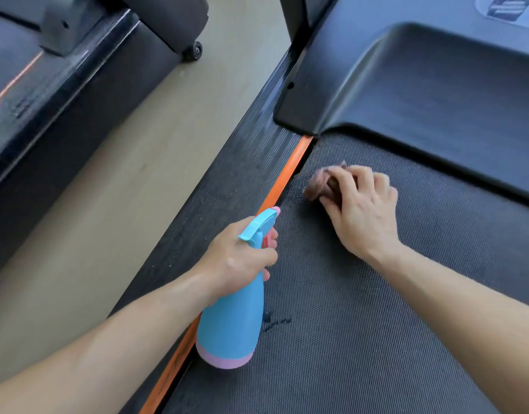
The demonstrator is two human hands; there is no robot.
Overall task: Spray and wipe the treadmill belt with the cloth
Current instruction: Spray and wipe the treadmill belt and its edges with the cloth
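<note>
This looks like a gym or fitness room: 2 treadmills stand side by side. The nearer one fills the right of the view, with its textured dark treadmill belt (376, 324), an orange stripe (290, 174) along the belt's left edge, a ribbed black side rail (227, 186) beyond that, and a moulded black motor cover (436, 85) at the belt's far end. The second treadmill (63, 100) lies to the left, a small transport wheel (196, 51) at its base. Plain beige floor (123, 189) runs between them.
</note>
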